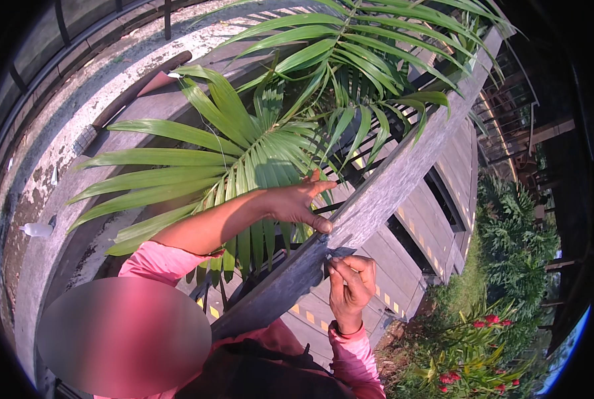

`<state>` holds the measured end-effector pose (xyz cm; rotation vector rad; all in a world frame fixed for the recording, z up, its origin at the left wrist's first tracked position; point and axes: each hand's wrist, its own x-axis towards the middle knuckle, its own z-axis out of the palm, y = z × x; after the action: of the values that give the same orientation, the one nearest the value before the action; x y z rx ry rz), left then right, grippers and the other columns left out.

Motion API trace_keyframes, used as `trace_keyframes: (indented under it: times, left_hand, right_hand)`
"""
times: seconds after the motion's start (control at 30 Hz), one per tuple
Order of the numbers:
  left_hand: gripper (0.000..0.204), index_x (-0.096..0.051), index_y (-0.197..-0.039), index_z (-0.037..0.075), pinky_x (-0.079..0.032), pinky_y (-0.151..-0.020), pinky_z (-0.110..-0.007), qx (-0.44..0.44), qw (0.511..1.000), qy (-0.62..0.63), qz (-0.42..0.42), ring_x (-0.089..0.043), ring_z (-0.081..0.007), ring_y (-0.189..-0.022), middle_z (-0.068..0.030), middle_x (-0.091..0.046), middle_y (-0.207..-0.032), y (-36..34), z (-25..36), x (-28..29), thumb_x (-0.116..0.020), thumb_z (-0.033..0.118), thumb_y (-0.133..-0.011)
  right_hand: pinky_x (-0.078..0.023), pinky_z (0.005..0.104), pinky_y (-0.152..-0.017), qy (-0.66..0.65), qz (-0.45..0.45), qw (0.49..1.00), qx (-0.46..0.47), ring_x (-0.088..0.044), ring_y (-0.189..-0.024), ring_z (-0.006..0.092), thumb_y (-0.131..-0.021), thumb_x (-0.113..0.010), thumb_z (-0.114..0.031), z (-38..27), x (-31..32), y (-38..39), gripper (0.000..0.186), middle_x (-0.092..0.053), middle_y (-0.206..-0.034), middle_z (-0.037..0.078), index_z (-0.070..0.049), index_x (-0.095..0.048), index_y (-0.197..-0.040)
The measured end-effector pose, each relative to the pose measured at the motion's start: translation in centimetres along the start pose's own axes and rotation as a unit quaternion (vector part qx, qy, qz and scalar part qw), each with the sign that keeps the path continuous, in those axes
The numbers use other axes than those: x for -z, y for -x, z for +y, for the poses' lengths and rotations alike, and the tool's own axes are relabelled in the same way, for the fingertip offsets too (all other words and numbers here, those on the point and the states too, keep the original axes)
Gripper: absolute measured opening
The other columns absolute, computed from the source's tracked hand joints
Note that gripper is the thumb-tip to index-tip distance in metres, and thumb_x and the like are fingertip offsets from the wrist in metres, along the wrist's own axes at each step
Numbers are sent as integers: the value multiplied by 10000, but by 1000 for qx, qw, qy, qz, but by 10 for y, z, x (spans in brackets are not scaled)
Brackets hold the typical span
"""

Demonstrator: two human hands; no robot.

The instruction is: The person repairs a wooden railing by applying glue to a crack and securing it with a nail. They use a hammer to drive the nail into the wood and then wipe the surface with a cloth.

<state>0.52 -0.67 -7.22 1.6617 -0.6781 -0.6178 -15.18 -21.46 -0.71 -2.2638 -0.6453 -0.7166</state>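
Observation:
A grey, weathered railing [410,166] runs diagonally across the view. My left hand [303,206] has its fingers spread, the thumb touching the railing and the other fingers reaching over toward palm leaves [170,173]. My right hand [351,284] is closed in a pinch on a small dark grey rag [337,253] against the railing's face, just below my left thumb. Whether anything else is inside the rag cannot be seen. A thin wire hangs among the leaves.
Board steps with yellow markings [410,233] lie beyond the railing, beside red-flowered plants [490,320]. More fronds [317,33] arch at the top. At the left are a ledge [44,266], a white bottle [36,229], a dark bar [130,86] and black metal fencing [60,23].

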Motion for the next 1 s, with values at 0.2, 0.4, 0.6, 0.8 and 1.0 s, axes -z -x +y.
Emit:
trace_keyframes:
  times: [0.2, 0.4, 0.6, 0.8, 1.0]
  left_hand:
    - [1388, -148, -1677, 69, -75, -1294, -523, -6, 999, 49, -18, 94, -471, -1587, -402, 160, -1661, -1, -1, 1, -858, 728, -682]
    - [1408, -134, -1680, 68, -65, -1294, -538, 1, 998, 45, -32, 111, -445, -1590, -371, 201, -1667, -5, -4, 4, -870, 715, -668]
    - [1429, -120, -1680, 62, -59, -1298, -536, -12, 997, 66, -38, 120, -443, -1588, -372, 194, -1668, -8, -6, 1, -881, 705, -654]
    - [1428, -116, -1678, 51, -63, -1300, -531, -7, 997, 64, -38, 119, -446, -1587, -379, 187, -1665, -7, -2, 2, -877, 707, -663]
    - [1409, -125, -1677, 48, -65, -1301, -516, 10, 999, 25, -33, 108, -451, -1587, -376, 179, -1670, -4, -4, 5, -865, 711, -679]
  right_hand:
    - [-461, 396, -863, 3, -19, 1000, 12, -683, -1025, 277, -885, -762, -29, 6, -2, 10, 235, -774, -1105, 82, -77, -575, -1018]
    - [-328, 448, -1056, 131, -94, 985, 58, -529, -1381, 273, -986, -650, -141, 3, -3, 0, 212, -733, -1333, 61, -129, -447, -1047]
    - [-309, 459, -1091, 148, -100, 982, 67, -504, -1400, 257, -935, -679, -148, 5, -5, 4, 225, -667, -1439, 71, -128, -468, -1011]
    - [-289, 541, -1129, 167, -135, 975, 49, -480, -1435, 310, -934, -630, -76, -7, -12, 22, 232, -679, -1410, 137, -93, -425, -1042]
    - [-213, 605, -1179, 117, -124, 985, 11, -396, -1513, 334, -888, -684, -111, -2, -9, 30, 169, -599, -1501, 173, -88, -528, -947]
